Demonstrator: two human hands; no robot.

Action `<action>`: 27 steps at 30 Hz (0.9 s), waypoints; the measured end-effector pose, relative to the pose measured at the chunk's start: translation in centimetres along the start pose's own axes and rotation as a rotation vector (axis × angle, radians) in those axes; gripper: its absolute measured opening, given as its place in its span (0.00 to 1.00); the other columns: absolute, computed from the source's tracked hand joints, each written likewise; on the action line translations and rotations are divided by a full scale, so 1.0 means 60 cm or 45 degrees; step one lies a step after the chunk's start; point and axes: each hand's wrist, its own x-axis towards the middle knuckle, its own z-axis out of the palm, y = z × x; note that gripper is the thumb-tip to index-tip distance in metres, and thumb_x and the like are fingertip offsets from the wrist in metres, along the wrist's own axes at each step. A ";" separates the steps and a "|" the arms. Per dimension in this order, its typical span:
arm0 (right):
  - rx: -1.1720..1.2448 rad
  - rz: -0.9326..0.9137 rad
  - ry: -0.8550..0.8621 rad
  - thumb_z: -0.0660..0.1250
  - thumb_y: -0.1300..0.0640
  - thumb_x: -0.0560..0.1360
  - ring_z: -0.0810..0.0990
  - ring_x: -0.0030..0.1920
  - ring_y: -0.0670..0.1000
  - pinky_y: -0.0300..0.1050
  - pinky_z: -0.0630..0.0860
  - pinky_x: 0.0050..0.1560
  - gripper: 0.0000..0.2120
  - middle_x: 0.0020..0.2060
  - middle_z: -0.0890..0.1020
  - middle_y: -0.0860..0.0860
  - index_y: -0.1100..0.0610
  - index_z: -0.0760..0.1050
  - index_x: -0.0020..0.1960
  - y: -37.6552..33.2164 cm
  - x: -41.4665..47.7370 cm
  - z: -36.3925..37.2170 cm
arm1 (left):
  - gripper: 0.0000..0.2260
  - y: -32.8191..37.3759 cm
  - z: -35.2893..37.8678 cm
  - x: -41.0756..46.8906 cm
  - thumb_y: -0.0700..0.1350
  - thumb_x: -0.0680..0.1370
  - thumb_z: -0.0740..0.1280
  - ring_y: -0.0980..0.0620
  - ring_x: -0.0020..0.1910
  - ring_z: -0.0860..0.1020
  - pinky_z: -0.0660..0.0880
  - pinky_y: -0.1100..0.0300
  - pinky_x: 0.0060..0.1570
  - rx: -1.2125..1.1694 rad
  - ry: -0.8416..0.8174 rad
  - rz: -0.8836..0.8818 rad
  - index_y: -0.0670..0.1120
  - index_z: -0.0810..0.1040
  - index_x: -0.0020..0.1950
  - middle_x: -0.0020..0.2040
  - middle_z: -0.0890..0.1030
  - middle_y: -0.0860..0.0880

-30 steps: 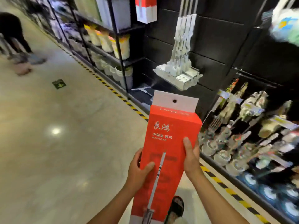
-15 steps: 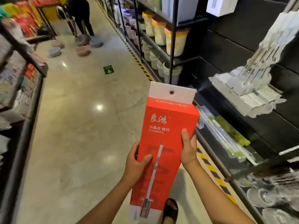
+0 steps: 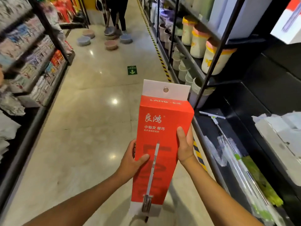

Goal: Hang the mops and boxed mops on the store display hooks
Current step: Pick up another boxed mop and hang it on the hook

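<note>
So, the pale bins [image 3: 215,57] on the right-hand rack: can't tell what's inside any of them. Same for the round basins [image 3: 111,44] on the floor down the aisle. The red boxed mop [image 3: 161,136] is held out over the aisle floor, long axis running away from the person, with the white tab and its hang hole [image 3: 166,90] at the far upper end. The left hand [image 3: 132,160] grips the left edge, thumb across the front. The right hand [image 3: 184,147] wraps the right edge. The box's near end is blurry, and the wrapped mops [image 3: 244,168] on the low right shelf are smeared.
</note>
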 end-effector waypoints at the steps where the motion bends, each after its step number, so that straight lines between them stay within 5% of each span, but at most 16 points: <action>1: -0.009 -0.008 -0.025 0.65 0.39 0.77 0.82 0.61 0.46 0.37 0.77 0.58 0.38 0.62 0.82 0.50 0.65 0.64 0.75 0.004 0.026 0.011 | 0.42 -0.002 -0.014 0.033 0.70 0.67 0.76 0.53 0.64 0.83 0.82 0.48 0.62 0.029 -0.061 -0.008 0.56 0.66 0.75 0.65 0.82 0.58; 3: -0.026 -0.012 -0.042 0.66 0.38 0.76 0.82 0.59 0.44 0.36 0.77 0.57 0.39 0.59 0.83 0.43 0.66 0.65 0.74 0.013 0.080 0.030 | 0.39 0.003 -0.039 0.099 0.67 0.69 0.77 0.52 0.65 0.82 0.82 0.48 0.63 0.092 -0.150 -0.015 0.59 0.65 0.75 0.66 0.81 0.60; 7: -0.032 -0.040 0.086 0.68 0.32 0.74 0.82 0.60 0.45 0.37 0.77 0.58 0.45 0.61 0.80 0.51 0.65 0.64 0.75 0.016 0.184 0.044 | 0.35 0.039 -0.046 0.219 0.63 0.70 0.75 0.58 0.64 0.82 0.82 0.61 0.59 0.076 -0.136 0.027 0.60 0.67 0.74 0.64 0.81 0.66; 11: -0.054 -0.091 0.238 0.63 0.42 0.75 0.81 0.59 0.39 0.33 0.74 0.58 0.34 0.62 0.79 0.48 0.61 0.66 0.74 0.026 0.286 0.013 | 0.35 0.074 -0.010 0.332 0.60 0.70 0.74 0.56 0.64 0.82 0.81 0.57 0.59 0.039 -0.136 0.079 0.56 0.69 0.75 0.64 0.81 0.62; 18: -0.020 -0.099 0.482 0.68 0.30 0.72 0.81 0.62 0.53 0.52 0.79 0.63 0.39 0.62 0.82 0.52 0.55 0.69 0.73 0.030 0.469 -0.094 | 0.36 0.133 0.109 0.558 0.62 0.69 0.74 0.56 0.61 0.83 0.81 0.55 0.59 0.081 -0.268 0.158 0.57 0.69 0.74 0.63 0.82 0.61; 23: -0.019 -0.173 0.530 0.63 0.43 0.75 0.82 0.59 0.43 0.39 0.77 0.58 0.33 0.58 0.83 0.44 0.59 0.66 0.74 0.011 0.608 -0.214 | 0.36 0.204 0.234 0.704 0.63 0.67 0.76 0.54 0.61 0.83 0.82 0.50 0.60 0.073 -0.333 0.209 0.55 0.71 0.73 0.63 0.83 0.58; 27: -0.040 -0.278 0.596 0.66 0.38 0.76 0.82 0.58 0.45 0.39 0.77 0.57 0.37 0.59 0.81 0.51 0.64 0.67 0.74 -0.023 0.698 -0.294 | 0.41 0.260 0.326 0.797 0.70 0.64 0.77 0.55 0.62 0.83 0.81 0.53 0.60 0.004 -0.385 0.237 0.57 0.71 0.73 0.63 0.83 0.60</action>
